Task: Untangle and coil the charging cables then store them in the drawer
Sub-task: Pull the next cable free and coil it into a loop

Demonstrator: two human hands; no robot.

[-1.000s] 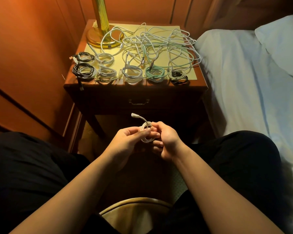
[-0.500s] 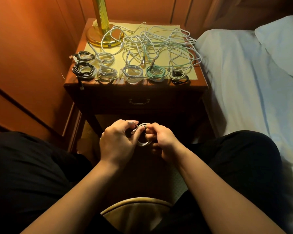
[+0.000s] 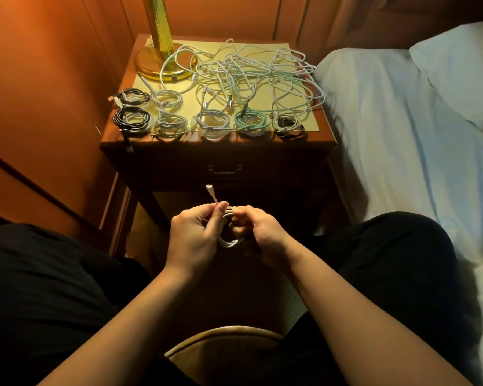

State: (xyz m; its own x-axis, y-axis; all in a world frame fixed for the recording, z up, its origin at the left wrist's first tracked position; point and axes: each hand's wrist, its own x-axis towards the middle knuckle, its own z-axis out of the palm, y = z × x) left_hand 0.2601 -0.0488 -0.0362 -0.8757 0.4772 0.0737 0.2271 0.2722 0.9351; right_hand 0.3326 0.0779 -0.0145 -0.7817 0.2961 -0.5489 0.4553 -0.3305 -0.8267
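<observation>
Both hands hold one small white cable coil (image 3: 229,240) above the lap: left hand (image 3: 198,235) pinches its free plug end (image 3: 210,190), right hand (image 3: 258,227) grips the loops. If that grip loosens before the end is tucked, the coil likely springs apart. Drawer (image 3: 225,169) is closed.

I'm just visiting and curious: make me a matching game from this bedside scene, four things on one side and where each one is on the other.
Things:
1. white cable
2. mint coil
3. tangle
4. lamp

Places:
A. table's back left corner
B. held in both hands
C. table's front row
D. spread over the table's back

Pairs: 1-B, 2-C, 3-D, 4-A
</observation>
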